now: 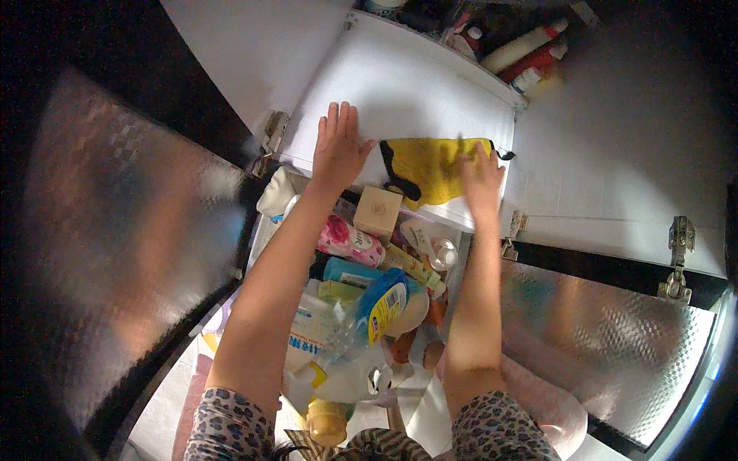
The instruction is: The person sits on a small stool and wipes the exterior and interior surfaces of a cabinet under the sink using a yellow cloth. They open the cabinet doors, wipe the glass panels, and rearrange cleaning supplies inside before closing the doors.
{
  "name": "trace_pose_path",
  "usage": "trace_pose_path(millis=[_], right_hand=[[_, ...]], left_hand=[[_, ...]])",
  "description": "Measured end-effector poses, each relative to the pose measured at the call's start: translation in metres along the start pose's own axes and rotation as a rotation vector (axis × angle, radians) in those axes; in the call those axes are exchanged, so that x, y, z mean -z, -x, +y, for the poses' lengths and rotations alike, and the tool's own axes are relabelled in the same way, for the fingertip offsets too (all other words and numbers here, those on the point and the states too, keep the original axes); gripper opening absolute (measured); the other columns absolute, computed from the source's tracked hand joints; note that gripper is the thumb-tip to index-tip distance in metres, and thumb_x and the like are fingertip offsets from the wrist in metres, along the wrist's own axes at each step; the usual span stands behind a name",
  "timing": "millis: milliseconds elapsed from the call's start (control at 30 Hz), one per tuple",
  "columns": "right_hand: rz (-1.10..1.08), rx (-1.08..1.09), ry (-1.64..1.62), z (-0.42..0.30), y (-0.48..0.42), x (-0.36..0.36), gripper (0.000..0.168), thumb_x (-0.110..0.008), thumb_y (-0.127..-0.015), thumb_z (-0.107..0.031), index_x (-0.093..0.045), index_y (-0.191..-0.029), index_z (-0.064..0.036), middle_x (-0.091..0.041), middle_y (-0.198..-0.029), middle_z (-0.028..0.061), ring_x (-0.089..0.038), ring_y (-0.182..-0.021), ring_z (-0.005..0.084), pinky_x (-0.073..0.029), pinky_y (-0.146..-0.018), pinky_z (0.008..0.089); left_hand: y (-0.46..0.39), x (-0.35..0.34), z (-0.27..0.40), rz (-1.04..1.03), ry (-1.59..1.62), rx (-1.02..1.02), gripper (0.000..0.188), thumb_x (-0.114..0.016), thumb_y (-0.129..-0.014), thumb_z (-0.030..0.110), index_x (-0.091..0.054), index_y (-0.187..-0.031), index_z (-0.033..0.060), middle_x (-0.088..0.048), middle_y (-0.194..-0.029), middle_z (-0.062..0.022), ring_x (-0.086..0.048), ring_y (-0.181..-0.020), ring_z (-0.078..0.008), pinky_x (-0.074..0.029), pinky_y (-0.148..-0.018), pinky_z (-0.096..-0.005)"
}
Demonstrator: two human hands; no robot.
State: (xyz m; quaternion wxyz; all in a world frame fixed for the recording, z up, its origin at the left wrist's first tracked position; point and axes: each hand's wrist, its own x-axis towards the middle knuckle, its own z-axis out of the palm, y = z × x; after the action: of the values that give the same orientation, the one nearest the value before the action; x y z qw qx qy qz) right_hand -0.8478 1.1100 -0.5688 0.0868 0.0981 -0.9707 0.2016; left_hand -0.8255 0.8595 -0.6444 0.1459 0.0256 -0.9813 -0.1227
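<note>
My left hand [339, 151] lies palm down on the white cabinet board [392, 104], fingers straight and nothing in them. To its right a yellow cloth with black edging [429, 167] is spread flat on the same board. My right hand [483, 176], slightly blurred, rests on the cloth's right end with its fingers spread. Below my hands is a bin [455, 253] packed with goods. In it are a cream box [377, 211], a pink floral can [349, 241], a green-capped tube [415, 268] and a blue bottle with a yellow label [385, 305].
Open doors with patterned reflective faces [605, 340] stand on both sides, with metal hinges [679, 259] jutting at the right. Several bottles [524, 57] lie beyond the board's raised far edge. A gold-capped container [326, 423] is close to my body.
</note>
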Motion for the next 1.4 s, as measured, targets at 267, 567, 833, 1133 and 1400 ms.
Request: trace_pose_path(millis=[267, 567, 833, 1133, 1400], right_hand=[[0.03, -0.091, 0.44, 0.016, 0.006, -0.102, 0.083, -0.041, -0.077, -0.07, -0.023, -0.142, -0.022, -0.015, -0.144, 0.026, -0.009, -0.127, 0.0578, -0.006, -0.098, 0.0697], [-0.152, -0.113, 0.424, 0.114, -0.053, -0.057, 0.067, -0.025, -0.089, -0.049, -0.019, -0.143, -0.01, -0.015, -0.147, 0.0189, -0.011, -0.133, 0.0454, -0.009, -0.109, 0.0515], [-0.723, -0.383, 0.662, 0.025, 0.007, -0.017, 0.087, -0.055, -0.075, -0.035, -0.015, -0.135, 0.013, -0.02, -0.136, 0.0385, -0.025, -0.127, 0.0491, -0.028, -0.103, 0.0506], [0.212, 0.001, 0.446, 0.101, 0.002, -0.062, 0.06, -0.051, -0.075, -0.021, -0.04, -0.127, 0.006, -0.036, -0.133, 0.0283, -0.032, -0.12, 0.0476, -0.022, -0.105, 0.051], [0.257, 0.035, 0.427, 0.123, -0.087, -0.075, 0.054, -0.046, -0.08, -0.028, -0.046, -0.126, 0.0, -0.044, -0.131, 0.0207, -0.037, -0.123, 0.0365, -0.021, -0.107, 0.0443]], left_hand=[[0.016, 0.005, 0.0, -0.08, -0.084, -0.05, 0.078, -0.037, -0.086, 0.059, -0.029, -0.138, 0.0021, -0.021, -0.146, -0.0121, -0.01, -0.138, -0.0243, -0.008, -0.112, -0.0418], [0.014, -0.003, 0.003, -0.1, -0.086, -0.076, 0.077, -0.031, -0.086, 0.062, -0.027, -0.14, 0.0088, -0.019, -0.147, -0.0105, -0.007, -0.138, -0.0236, -0.004, -0.112, -0.0418], [0.019, 0.002, -0.005, -0.127, -0.114, -0.057, 0.075, -0.033, -0.087, 0.06, -0.025, -0.141, 0.0094, -0.02, -0.147, -0.0101, -0.009, -0.138, -0.0241, -0.004, -0.112, -0.0419], [0.016, 0.008, -0.001, -0.057, 0.013, -0.083, 0.074, -0.044, -0.084, 0.056, -0.032, -0.138, 0.0082, -0.022, -0.145, -0.0108, -0.008, -0.137, -0.0242, -0.009, -0.112, -0.0432], [0.011, 0.009, 0.007, -0.127, -0.111, -0.234, 0.063, -0.038, -0.088, 0.049, -0.027, -0.141, 0.016, -0.016, -0.149, -0.005, -0.008, -0.138, -0.0225, -0.002, -0.111, -0.0486]])
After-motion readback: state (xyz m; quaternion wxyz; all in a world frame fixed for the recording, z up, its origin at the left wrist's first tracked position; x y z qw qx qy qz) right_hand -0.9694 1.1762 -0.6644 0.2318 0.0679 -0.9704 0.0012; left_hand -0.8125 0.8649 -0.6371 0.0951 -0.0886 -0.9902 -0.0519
